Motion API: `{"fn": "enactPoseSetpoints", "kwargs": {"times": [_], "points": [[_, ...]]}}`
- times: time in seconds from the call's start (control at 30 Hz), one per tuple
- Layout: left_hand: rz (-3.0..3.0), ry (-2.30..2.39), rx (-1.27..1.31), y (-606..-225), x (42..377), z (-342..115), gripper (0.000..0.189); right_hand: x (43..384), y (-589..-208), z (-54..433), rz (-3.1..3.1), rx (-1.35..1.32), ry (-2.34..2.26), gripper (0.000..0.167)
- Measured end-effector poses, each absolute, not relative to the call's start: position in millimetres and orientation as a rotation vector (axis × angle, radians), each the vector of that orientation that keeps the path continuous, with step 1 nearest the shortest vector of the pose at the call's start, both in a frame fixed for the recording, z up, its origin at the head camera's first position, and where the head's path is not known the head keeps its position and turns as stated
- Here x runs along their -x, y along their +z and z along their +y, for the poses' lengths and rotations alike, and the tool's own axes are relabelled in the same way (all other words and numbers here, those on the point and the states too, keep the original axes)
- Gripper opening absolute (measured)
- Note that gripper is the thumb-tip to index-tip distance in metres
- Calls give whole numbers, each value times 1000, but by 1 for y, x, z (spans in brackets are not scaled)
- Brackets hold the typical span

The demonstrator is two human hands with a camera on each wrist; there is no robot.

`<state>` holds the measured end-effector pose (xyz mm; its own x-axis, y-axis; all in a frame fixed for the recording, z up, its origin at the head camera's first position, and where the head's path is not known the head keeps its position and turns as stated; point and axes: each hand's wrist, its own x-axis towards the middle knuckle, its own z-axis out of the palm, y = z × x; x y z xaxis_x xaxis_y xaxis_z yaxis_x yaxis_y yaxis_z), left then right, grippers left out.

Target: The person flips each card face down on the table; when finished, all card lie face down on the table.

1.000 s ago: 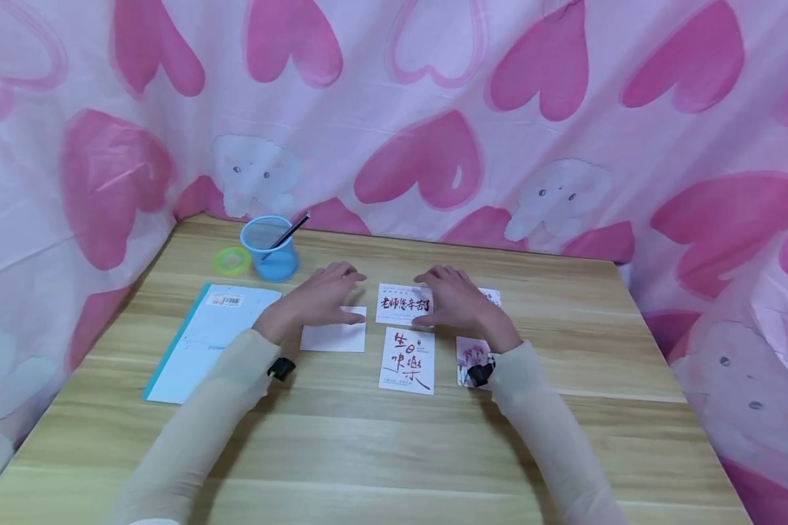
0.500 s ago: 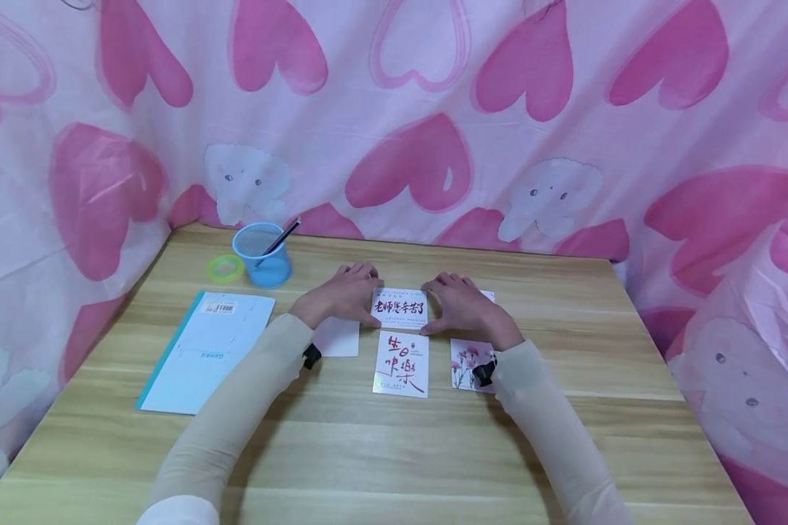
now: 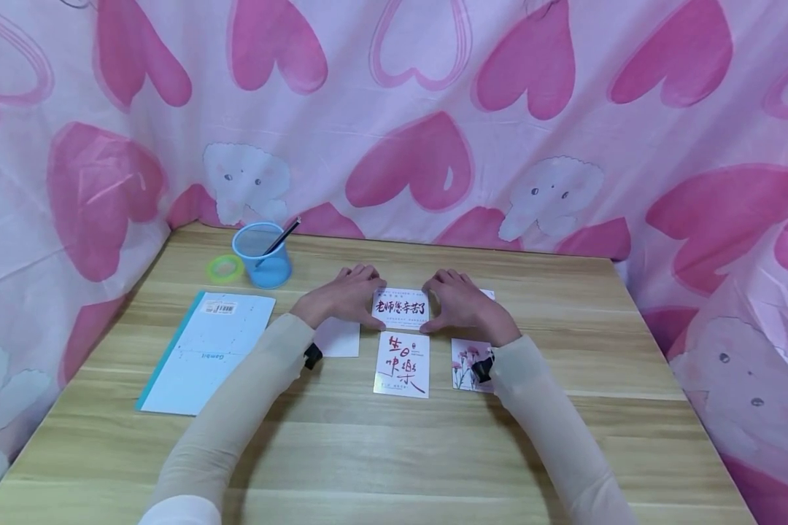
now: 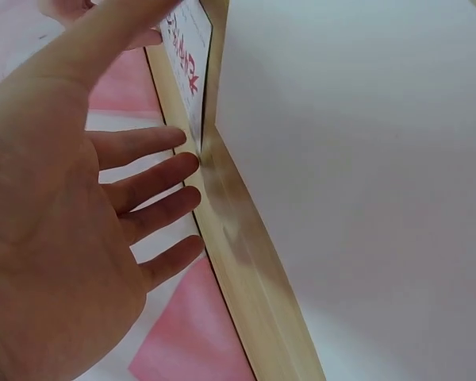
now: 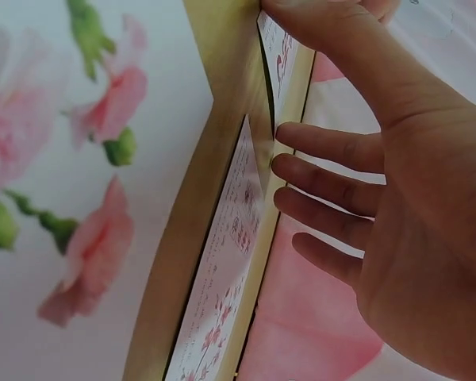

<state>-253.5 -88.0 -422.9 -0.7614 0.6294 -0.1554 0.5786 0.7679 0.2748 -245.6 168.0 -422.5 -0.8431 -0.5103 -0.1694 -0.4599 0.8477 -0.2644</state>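
A white card with red brush characters (image 3: 400, 308) lies on the table between both hands. My left hand (image 3: 344, 295) is at its left edge, the thumb by the near corner and the fingers by the far corner. On the opposite edge, my right hand (image 3: 462, 302) mirrors this. The fingers of both hands look fairly straight in the wrist views. Just nearer lies a second card with red characters (image 3: 402, 364). A plain white card (image 3: 340, 337) sits partly under the left forearm. Near the right wrist are a pink carnation card (image 3: 466, 361) and a mostly hidden flowered card (image 5: 214, 286).
At the left lies a white notebook with a teal spine (image 3: 206, 354). Behind it stand a blue mesh cup (image 3: 269, 270) holding a dark pen (image 3: 282, 236) and a yellow-green roll of tape (image 3: 225, 268). A pink heart-patterned curtain (image 3: 407, 160) borders the wooden table (image 3: 368, 459).
My left hand has moved right to the card's left edge, and my right hand has shifted outward to its right edge. The head view has tilted slightly. Over the last half second the hands barely move.
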Motion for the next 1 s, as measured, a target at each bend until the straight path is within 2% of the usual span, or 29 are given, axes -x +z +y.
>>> {"fn": "enactPoseSetpoints", "kwargs": {"times": [0.27, 0.5, 0.7, 1.0], "points": [[2713, 288, -975, -425, 261, -85, 86, 248, -426, 166, 2776, 748, -336, 91], [2686, 358, -927, -426, 266, -86, 88, 253, -424, 162, 2746, 781, -370, 83], [2674, 422, -957, -433, 263, -86, 98, 252, -425, 165, 2726, 765, -414, 90], [2666, 579, -1013, -433, 265, -84, 94, 251, -431, 171, 2758, 740, -485, 89]]}}
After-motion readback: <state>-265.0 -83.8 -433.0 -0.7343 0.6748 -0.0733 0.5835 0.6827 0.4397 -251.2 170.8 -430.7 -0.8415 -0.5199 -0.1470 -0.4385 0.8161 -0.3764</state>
